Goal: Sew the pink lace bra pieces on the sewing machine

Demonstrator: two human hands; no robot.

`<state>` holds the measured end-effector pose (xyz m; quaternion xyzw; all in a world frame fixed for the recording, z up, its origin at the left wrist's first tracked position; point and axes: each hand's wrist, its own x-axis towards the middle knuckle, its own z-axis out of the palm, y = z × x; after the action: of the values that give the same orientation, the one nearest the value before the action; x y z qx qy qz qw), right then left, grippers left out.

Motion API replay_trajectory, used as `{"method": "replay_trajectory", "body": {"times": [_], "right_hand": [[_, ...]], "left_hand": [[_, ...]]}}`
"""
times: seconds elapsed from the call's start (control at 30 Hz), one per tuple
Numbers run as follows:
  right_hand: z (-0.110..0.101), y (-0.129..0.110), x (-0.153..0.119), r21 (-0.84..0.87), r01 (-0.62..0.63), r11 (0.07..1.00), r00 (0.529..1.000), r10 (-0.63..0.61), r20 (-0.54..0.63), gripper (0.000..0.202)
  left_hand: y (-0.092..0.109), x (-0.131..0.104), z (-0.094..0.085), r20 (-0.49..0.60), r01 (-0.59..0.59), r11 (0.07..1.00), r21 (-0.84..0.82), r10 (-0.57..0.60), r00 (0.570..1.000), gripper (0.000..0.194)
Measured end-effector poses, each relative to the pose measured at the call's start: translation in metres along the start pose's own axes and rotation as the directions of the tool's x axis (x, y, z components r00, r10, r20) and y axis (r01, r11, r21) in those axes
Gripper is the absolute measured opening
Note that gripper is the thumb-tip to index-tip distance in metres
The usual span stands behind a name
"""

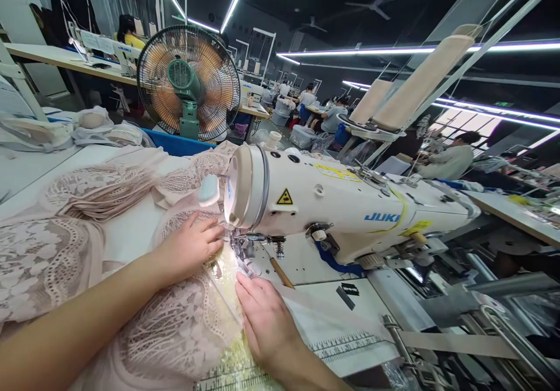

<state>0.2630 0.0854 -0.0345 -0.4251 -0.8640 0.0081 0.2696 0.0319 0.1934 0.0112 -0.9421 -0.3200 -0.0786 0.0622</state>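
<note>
Two hands press pink lace flat at a sewing machine's needle.

Largest, the white sewing machine [341, 204] crosses mid-frame on the bench [332, 309]; the lace fabric [87, 245] spreads over the lower left, kept flat for feeding. The left hand [192, 245] lies open, fingers spread on the lace; the right hand [265, 315], at bottom centre, lies flat on its edge beside the presser foot [242, 257], gripping nothing.

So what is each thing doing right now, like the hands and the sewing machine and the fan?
Left hand: flat on the lace fabric, fingers by the needle.
Right hand: flat, pressing the fabric edge in front of the presser foot.
Lace fabric: bunched at the left, spread under the hands.
Sewing machine: upright, work light on.
Presser foot: down at the fabric.
Fan: upright; spinning or not, cannot tell.
</note>
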Motion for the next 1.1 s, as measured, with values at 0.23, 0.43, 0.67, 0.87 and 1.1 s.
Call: {"method": "replay_trajectory", "body": {"times": [0.23, 0.43, 0.67, 0.87, 1.1], "right_hand": [[-0.004, 0.003, 0.003, 0.036, 0.005, 0.999, 0.988, 0.001, -0.153, 0.043], [-0.009, -0.009, -0.009, 0.22, -0.13, 0.967, 0.97, 0.17, -0.172, 0.057], [-0.005, -0.05, 0.006, 0.52, -0.133, 0.844, 0.991, 0.125, 0.05, 0.033], [-0.002, -0.032, 0.019, 0.408, -0.391, 0.825, 0.917, 0.388, 0.092, 0.034], [-0.009, -0.024, 0.009, 0.309, -0.48, 0.821, 0.87, 0.401, 0.286, 0.034]], "left_hand": [[0.051, -0.005, -0.019, 0.208, -0.008, 0.979, -0.206, 0.052, 0.977, 0.009], [0.022, -0.001, -0.012, 0.13, 0.245, 0.626, -0.74, -0.225, 0.966, 0.019], [0.014, 0.0, -0.003, 0.086, 0.399, 0.598, -0.696, -0.481, 0.872, 0.021], [0.024, -0.006, -0.005, 0.119, 0.516, 0.736, -0.438, -0.522, 0.845, 0.012], [0.038, -0.005, -0.013, 0.113, 0.1, 0.992, -0.071, -0.092, 0.989, 0.018]]}}
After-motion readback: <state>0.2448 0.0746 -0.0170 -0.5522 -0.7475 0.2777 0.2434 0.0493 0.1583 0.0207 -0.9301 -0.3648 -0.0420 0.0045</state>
